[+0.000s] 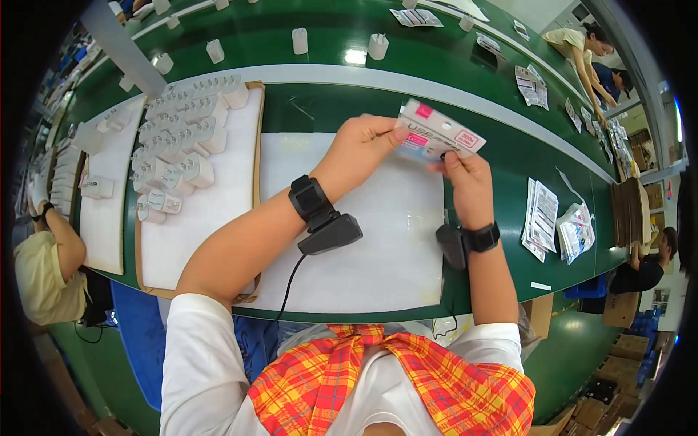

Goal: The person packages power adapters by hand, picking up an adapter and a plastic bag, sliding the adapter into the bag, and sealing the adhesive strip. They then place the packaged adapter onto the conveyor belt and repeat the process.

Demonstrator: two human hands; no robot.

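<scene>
A: Note on the packet (435, 135) you pinch between your left hand (361, 147) and right hand (465, 179): a glossy, clear plastic sleeve over white and pink printed card.

B: And the mat (378, 240) under your wrists?

A: Matt white, smooth, looks like foam sheet or paper (cannot tell which). The bench (509, 145) around it is green with a soft sheen; a lamp glares off it.

B: The tray (196, 225) to your left?

A: Brown cardboard rim, rough edge, lined matt white. The plugs (182, 138) on it are smooth white plastic, slightly shiny.

B: Your wrist bands (313, 198)?

A: Black, matt plastic or rubber. Your scarf (392, 378) is woven plaid cloth.
</scene>
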